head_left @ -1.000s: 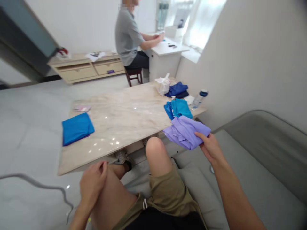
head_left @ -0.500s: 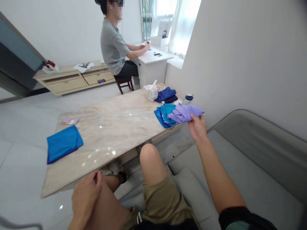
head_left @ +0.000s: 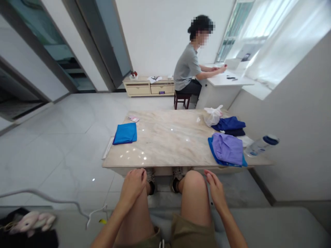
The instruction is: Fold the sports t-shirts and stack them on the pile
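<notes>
Left hand (head_left: 133,187): half closed, fingers curled over the left knee (head_left: 134,203); holds no visible object.
Right hand (head_left: 216,191): open, fingers spread and empty, just beside the right knee (head_left: 193,186).
Lilac garment (head_left: 227,149): folded loosely, lying on the tabletop, out of reach of both hands' contact, well ahead of the right hand.
Bright blue garment (head_left: 212,148): beneath the lilac garment, its edge showing along the left and lower sides.
Tabletop (head_left: 165,144): pale veined marble, in front of the person's knees.
Navy garments (head_left: 229,124): 2 dark layers, stacked behind the lilac garment.
White plastic bag (head_left: 213,116): crumpled, just behind the navy garments.
Plastic bottle (head_left: 260,146): blue cap, lying on its side near the right end of the tabletop.
Blue folded cloth (head_left: 125,133): flat on the left part of the tabletop.
Pink card (head_left: 133,118): behind the blue folded cloth, near the far edge.
Seated person (head_left: 186,67): grey shirt, on a dark wooden stool (head_left: 182,100), both hands on a white desk (head_left: 227,80) by the window.
Low cabinet (head_left: 148,86): cream, 2 visible drawers, against the far wall.
Floor (head_left: 64,155): pale glossy tile, with a thin white cable (head_left: 43,196) at lower left.
</notes>
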`<action>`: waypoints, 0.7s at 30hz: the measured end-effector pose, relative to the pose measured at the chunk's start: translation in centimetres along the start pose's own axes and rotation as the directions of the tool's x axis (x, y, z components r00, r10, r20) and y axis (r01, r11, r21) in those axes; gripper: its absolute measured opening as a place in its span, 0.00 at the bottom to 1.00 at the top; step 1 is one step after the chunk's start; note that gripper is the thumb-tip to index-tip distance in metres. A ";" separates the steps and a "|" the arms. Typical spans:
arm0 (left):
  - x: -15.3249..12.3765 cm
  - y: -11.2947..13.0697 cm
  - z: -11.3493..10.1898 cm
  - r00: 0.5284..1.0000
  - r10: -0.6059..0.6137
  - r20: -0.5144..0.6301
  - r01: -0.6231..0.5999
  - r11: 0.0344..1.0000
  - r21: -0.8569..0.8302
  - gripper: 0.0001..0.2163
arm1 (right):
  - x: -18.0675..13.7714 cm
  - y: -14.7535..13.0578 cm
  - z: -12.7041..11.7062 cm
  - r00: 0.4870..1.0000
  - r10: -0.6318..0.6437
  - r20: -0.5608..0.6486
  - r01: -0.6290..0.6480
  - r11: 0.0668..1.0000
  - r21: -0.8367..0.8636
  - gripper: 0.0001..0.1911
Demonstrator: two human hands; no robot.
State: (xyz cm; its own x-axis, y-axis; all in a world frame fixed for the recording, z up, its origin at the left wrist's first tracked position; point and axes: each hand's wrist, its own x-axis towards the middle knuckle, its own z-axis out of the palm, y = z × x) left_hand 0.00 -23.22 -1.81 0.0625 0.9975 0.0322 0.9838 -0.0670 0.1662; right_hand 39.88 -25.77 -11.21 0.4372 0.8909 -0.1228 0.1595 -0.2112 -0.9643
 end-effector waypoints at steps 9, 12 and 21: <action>-2.0 -1.0 0.8 0.989 0.057 -0.140 -0.072 0.992 -0.104 0.13 | -1.5 -9.1 7.6 0.912 -0.194 0.362 0.407 0.536 -0.740 0.20; -2.5 -1.6 0.7 0.982 0.059 -0.178 -0.088 0.983 -0.160 0.13 | -2.1 -9.6 8.4 0.890 -0.243 0.386 0.455 0.428 -0.781 0.19; -3.0 -2.9 0.8 0.972 0.059 -0.228 -0.107 0.973 -0.204 0.13 | -4.3 -10.3 10.6 0.847 -0.427 0.316 0.499 0.435 -0.749 0.15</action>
State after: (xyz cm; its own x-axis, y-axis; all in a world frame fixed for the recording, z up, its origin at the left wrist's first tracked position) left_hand -2.93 -26.01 -3.22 0.0808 0.9605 0.2661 0.9165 -0.1766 0.3589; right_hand 26.97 -23.16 -3.25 0.0223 0.9721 0.2334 0.9509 0.0515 -0.3052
